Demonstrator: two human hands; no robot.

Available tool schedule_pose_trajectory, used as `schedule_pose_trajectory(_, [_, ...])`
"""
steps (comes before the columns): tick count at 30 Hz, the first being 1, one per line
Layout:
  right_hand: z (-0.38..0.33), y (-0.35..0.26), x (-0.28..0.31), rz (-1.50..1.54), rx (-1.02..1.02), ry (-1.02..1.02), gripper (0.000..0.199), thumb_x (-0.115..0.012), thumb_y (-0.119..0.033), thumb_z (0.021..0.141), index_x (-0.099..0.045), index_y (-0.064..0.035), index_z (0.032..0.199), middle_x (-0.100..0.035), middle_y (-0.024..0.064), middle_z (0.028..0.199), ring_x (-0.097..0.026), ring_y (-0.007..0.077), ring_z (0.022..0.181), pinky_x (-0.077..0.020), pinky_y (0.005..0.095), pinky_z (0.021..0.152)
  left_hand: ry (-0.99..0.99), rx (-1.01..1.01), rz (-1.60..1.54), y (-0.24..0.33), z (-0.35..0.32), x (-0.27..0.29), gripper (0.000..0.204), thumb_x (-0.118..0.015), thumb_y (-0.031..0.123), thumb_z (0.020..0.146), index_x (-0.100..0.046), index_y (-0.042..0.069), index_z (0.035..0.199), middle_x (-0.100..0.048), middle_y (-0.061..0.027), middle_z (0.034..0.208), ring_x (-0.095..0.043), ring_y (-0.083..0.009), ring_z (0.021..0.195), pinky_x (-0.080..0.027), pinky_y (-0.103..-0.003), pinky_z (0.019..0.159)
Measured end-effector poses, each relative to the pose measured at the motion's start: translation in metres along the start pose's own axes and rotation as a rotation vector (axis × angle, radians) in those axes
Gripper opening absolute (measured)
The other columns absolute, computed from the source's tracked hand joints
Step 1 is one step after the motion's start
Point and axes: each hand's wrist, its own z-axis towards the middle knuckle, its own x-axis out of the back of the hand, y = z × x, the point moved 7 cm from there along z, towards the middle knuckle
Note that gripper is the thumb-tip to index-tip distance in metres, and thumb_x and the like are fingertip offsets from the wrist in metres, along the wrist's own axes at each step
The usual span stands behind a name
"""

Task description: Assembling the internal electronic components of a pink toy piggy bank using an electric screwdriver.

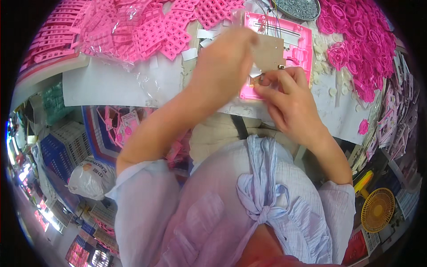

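A pink plastic casing (306, 42) lies on the white-covered table in front of me. A flat brown board (270, 48) sits in it, and thin wires (267, 24) run out toward the far edge. My right hand (289, 95) is at the casing's near end, thumb and fingers pinched together low beside the board. Whatever it pinches is too small to make out. My left hand (229, 60) hovers over the casing's left side, smeared by motion. Its fingers are too blurred to read, and it hides part of the casing.
Pink button grids (167, 33) are heaped at the far left, partly under clear plastic. A metal dish (297, 9) of small screws stands at the back. Magenta round parts (356, 38) pile up at right, beside small whitish pieces (320, 66). A yellow fan (378, 209) stands low at right.
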Motion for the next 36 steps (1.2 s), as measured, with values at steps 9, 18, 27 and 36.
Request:
schedule_pose_trajectory(9, [-0.003,0.010,0.003,-0.109,0.117,0.173,0.027,-0.076,-0.012,0.076,-0.074,-0.0103,0.104,-0.065,0.0040,0.104,-0.057,0.0289,0.096,-0.0492,0.0399,0.082,-0.107,0.172,-0.089,-0.005,-0.051,0.014,0.036,-0.080,0.016,0.080,-0.063,0.004,0.111,-0.062,-0.0135,0.105,-0.060,-0.0303,0.092,-0.049,-0.041,0.077])
schedule_pose_trajectory(18, [-0.003,0.006,0.000,-0.159,0.133,0.232,0.025,-0.076,-0.016,0.080,-0.074,-0.0091,0.104,-0.064,0.0039,0.100,-0.057,0.0271,0.090,-0.0487,0.0393,0.077,0.341,-0.093,0.163,0.001,-0.008,0.059,0.039,-0.077,0.009,0.080,-0.062,0.001,0.115,-0.063,-0.0118,0.103,-0.061,-0.0289,0.088,-0.048,-0.040,0.074])
schedule_pose_trajectory(27, [-0.003,-0.004,-0.007,-0.289,0.051,-0.080,0.049,-0.074,-0.032,0.084,-0.064,-0.0134,0.128,-0.057,0.0060,0.106,-0.053,0.0249,0.095,-0.0452,0.0388,0.081,-0.196,0.349,-0.296,-0.008,-0.079,0.027,0.039,-0.069,0.003,0.087,-0.061,-0.003,0.125,-0.065,-0.0070,0.095,-0.059,-0.0175,0.088,-0.048,-0.031,0.077])
schedule_pose_trajectory(36, [-0.011,0.026,0.011,0.129,0.008,0.030,0.019,-0.075,-0.020,0.080,-0.074,-0.0097,0.096,-0.062,0.0090,0.110,-0.054,0.0303,0.104,-0.0489,0.0456,0.085,-0.126,0.415,-0.791,0.004,-0.032,0.003,0.022,-0.062,-0.003,0.091,-0.070,-0.004,0.112,-0.072,-0.0104,0.099,-0.061,-0.0104,0.083,-0.049,-0.024,0.072])
